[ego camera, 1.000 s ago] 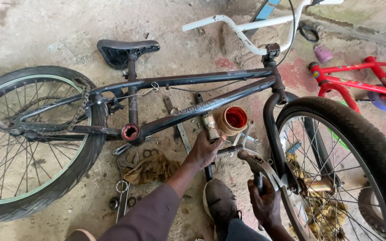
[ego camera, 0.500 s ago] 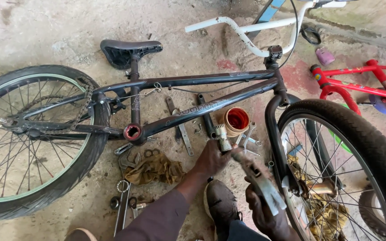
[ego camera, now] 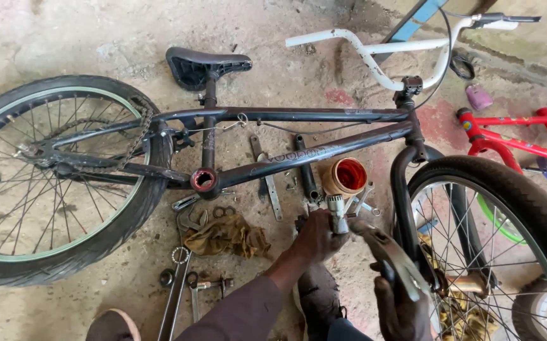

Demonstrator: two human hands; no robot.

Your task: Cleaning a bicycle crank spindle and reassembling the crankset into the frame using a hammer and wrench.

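Left hand (ego camera: 316, 235) is closed around a short grey metal spindle with a threaded end (ego camera: 336, 213), holding it upright just in front of the orange plastic tub with red grease inside (ego camera: 344, 177) on the concrete floor. Right hand (ego camera: 400, 309) is clenched on a dark metal crank arm (ego camera: 390, 256), which angles up toward the spindle — tip close to it, contact not clear from this view.

Judgement on doing it well: keep the spindle square to the crank bore, support it firmly with the left hand, and align before any force — cocked parts will bind or chew the threads.

Pose: left forearm reaches forward from lower centre, wrist bent, fingers wrapped. Right hand sits low, beside the black front tyre (ego camera: 507, 189), knuckles up.

The black bicycle frame's open bottom bracket shell (ego camera: 203, 180) lies well left of both hands.
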